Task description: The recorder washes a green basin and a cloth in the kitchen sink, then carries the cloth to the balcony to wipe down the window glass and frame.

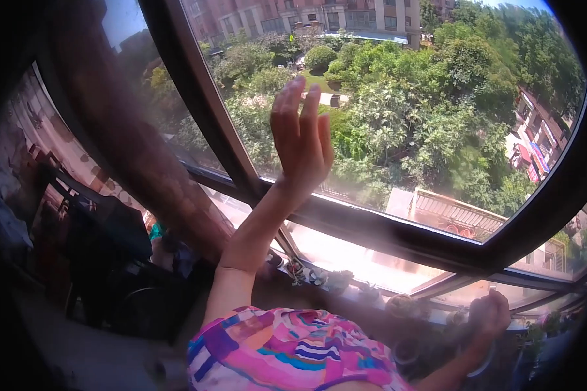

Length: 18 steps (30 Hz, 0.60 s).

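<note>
My left hand (301, 137) is raised in front of the large window pane (396, 122), its fingers apart and holding nothing; whether it touches the glass cannot be told. The dark window frame (372, 229) runs below it and past the wrist. My right hand (491, 310) is low at the right, near the window sill, with its fingers curled. It is dim and blurred there, so whether it holds something is hidden. Small potted succulents (340, 281) line the sill (354, 284) between the two arms.
A dark column or curtain-like upright (142, 141) stands left of my left arm. Farther left is a black chair or bag-like object (107, 220). More potted plants (535, 332) are at the lower right. Trees (420, 97) and buildings (313, 22) show outside.
</note>
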Each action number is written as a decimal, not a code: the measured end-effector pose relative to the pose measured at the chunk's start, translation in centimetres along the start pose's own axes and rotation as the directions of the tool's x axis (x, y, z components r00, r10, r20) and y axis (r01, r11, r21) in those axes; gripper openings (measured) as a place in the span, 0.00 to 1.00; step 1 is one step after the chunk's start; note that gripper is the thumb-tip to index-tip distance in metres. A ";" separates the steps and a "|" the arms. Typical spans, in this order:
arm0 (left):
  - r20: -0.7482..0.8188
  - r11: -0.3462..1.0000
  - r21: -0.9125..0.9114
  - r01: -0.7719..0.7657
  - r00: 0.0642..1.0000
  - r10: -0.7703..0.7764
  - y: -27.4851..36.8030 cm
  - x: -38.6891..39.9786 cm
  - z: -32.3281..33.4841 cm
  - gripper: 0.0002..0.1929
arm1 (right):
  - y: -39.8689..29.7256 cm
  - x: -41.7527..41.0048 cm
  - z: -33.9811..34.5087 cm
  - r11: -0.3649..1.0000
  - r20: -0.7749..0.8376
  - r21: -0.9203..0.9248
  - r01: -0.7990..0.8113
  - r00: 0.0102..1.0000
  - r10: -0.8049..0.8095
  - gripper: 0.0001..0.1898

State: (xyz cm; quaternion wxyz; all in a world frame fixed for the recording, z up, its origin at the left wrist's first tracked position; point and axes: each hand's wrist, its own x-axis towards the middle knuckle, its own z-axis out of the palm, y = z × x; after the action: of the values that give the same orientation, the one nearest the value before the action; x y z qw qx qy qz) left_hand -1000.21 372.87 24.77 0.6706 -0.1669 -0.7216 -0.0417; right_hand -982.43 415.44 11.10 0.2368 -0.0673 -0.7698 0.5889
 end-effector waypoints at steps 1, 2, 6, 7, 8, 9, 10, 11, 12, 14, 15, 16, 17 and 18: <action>0.025 0.979 0.204 0.025 0.999 -0.031 -3.5 -0.3 -1.7 0.22 | 0.2 1.0 0.2 0.996 -0.014 -0.046 0.075 0.997 -0.076 0.13; 0.028 0.921 0.386 0.058 0.997 -0.075 -6.4 0.1 -2.9 0.22 | -0.4 2.1 0.5 0.979 -0.087 -0.156 0.128 0.986 -0.142 0.12; -0.051 0.749 0.654 0.105 0.994 -0.095 -14.4 2.1 -3.9 0.25 | -1.9 7.2 2.0 0.621 -0.234 -0.746 0.240 0.778 -0.583 0.10; -0.067 0.716 0.688 0.118 0.993 -0.100 -15.5 2.7 -3.4 0.26 | -1.7 8.7 1.8 0.494 -0.157 -0.809 0.317 0.694 -0.703 0.08; -0.081 0.680 0.722 0.130 0.991 -0.103 -16.4 2.7 -2.8 0.26 | -1.6 9.8 1.8 0.414 -0.132 -0.863 0.289 0.662 -0.738 0.07; -0.065 0.663 0.739 0.120 0.992 -0.107 -17.3 2.6 -2.9 0.26 | -0.8 11.3 2.6 0.349 -0.104 -0.895 0.279 0.629 -0.770 0.06; -0.045 0.637 0.765 0.099 0.994 -0.101 -18.2 2.4 -2.7 0.28 | -0.7 12.1 3.3 0.344 -0.088 -0.893 0.291 0.637 -0.766 0.06; -0.023 0.608 0.790 0.075 0.995 -0.094 -18.8 2.0 -2.7 0.30 | -0.5 12.9 3.9 0.314 -0.100 -0.915 0.252 0.614 -0.783 0.06; -0.013 0.608 0.790 0.074 0.995 -0.104 -19.1 1.9 -2.3 0.30 | -0.5 13.2 4.2 0.279 -0.113 -0.939 0.200 0.587 -0.802 0.05; -0.023 0.594 0.803 0.056 0.998 -0.062 -19.6 1.7 -1.8 0.30 | -0.3 13.7 4.3 0.234 -0.118 -0.962 0.138 0.566 -0.816 0.05; -0.012 0.587 0.808 0.047 0.998 -0.063 -20.0 1.5 -1.8 0.30 | 0.2 14.0 4.7 0.204 -0.134 -0.976 0.072 0.539 -0.831 0.05; -0.020 0.571 0.820 0.044 0.999 -0.048 -20.3 1.4 -1.8 0.30 | 0.6 14.3 5.0 0.172 -0.136 -0.985 0.025 0.504 -0.853 0.05; -0.028 0.555 0.831 0.041 0.999 -0.032 -20.6 1.3 -1.8 0.30 | 1.1 14.9 4.7 0.116 -0.107 -0.993 -0.009 0.461 -0.881 0.05; -0.019 0.551 0.834 0.034 0.999 -0.033 -20.8 1.2 -1.5 0.30 | 1.4 15.0 4.8 0.081 -0.108 -0.994 -0.079 0.449 -0.887 0.05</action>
State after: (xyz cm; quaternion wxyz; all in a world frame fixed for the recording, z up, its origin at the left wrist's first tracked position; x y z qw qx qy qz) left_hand -1004.98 353.05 29.50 0.6692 0.1842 -0.6580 0.2920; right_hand -997.99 417.40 13.17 0.6135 -0.1674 -0.7450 -0.2013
